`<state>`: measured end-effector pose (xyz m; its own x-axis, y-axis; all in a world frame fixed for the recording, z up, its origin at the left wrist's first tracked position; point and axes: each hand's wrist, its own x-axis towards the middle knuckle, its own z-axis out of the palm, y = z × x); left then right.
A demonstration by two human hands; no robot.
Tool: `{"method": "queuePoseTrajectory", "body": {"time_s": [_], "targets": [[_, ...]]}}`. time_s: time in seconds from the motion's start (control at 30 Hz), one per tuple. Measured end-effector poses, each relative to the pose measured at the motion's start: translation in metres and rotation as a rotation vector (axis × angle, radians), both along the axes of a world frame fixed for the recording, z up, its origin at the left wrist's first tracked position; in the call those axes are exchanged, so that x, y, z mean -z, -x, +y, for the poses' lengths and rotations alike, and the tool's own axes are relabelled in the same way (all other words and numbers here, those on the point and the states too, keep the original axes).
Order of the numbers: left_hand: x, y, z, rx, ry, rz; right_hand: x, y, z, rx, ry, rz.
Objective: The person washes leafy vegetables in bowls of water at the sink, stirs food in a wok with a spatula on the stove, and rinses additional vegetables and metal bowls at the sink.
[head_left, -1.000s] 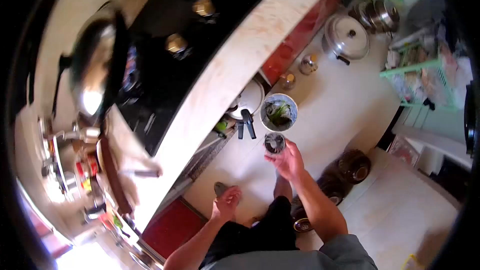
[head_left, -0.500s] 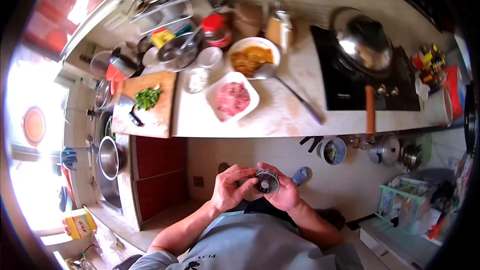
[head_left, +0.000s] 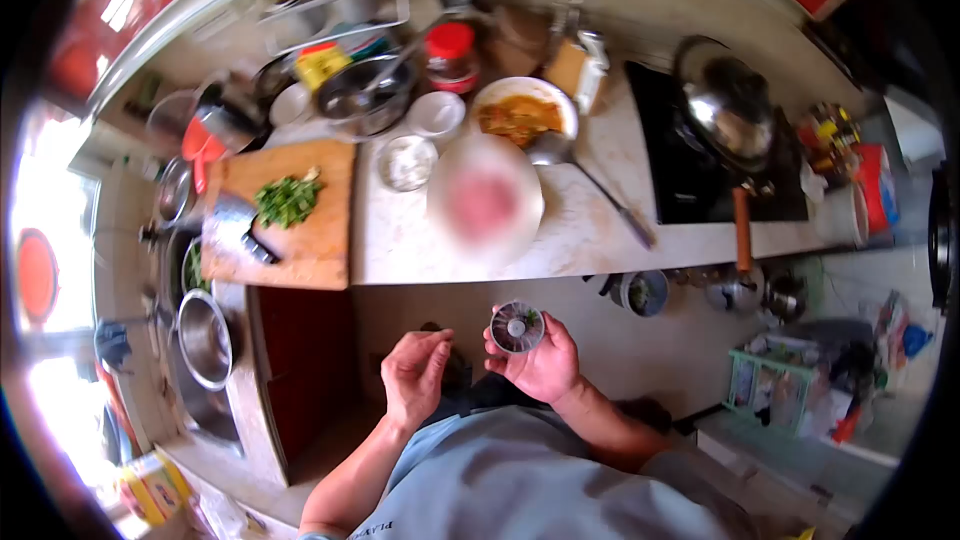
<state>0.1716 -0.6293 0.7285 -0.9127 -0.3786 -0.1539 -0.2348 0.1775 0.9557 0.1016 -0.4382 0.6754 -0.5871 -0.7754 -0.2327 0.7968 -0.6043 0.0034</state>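
My right hand (head_left: 545, 360) is wrapped round a small round see-through container (head_left: 517, 328), seen from above, with a pale round centre, dark lines spreading from it and a bit of green inside. To its left, apart from the container, my left hand (head_left: 415, 372) is closed, thumb and fingertips pinched together; anything between them is too small to make out. Both hands are in front of my body, below the counter edge. Beyond them on the counter (head_left: 420, 255) stands a dish of pinkish minced meat (head_left: 485, 202), blurred.
Chopped greens (head_left: 288, 200) and a cleaver (head_left: 240, 225) lie on a wooden cutting board (head_left: 330, 240). A ladle (head_left: 600, 195) rests in a bowl of orange-brown food (head_left: 520, 120). A lidded wok (head_left: 725, 105) sits on the black stove (head_left: 650, 140). Steel bowls (head_left: 205, 340) are at the left sink.
My left hand has come away from the container and moved left. My right hand has lifted the container slightly up and left. The view has shifted a little.
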Motion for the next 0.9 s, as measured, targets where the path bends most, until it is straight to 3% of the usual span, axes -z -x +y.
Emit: {"method": "queuePoseTrajectory", "body": {"time_s": [0.23,0.3,0.37,0.57,0.67,0.77,0.9], "targets": [[0.094,0.082,0.175,0.654,0.220,0.017,0.041,-0.051,0.191,0.549,-0.205,-0.165],[0.125,0.103,0.247,0.688,0.081,-0.019,0.043,-0.074,0.240,0.742,-0.315,-0.313],[0.147,0.126,0.322,0.788,0.044,-0.015,0.058,-0.097,0.283,0.904,-0.214,-0.315],[0.202,0.177,0.503,0.931,0.253,0.088,0.065,-0.138,0.343,1.255,-0.247,-0.581],[0.336,0.191,0.541,1.070,0.601,0.130,0.073,-0.149,0.357,1.327,-0.253,-0.603],[0.376,0.199,0.559,1.264,0.752,-0.222,0.072,-0.154,0.370,1.430,-0.198,-0.627],[0.359,0.191,0.553,1.085,0.453,-0.325,0.076,-0.161,0.380,1.442,-0.280,-0.603]]}}
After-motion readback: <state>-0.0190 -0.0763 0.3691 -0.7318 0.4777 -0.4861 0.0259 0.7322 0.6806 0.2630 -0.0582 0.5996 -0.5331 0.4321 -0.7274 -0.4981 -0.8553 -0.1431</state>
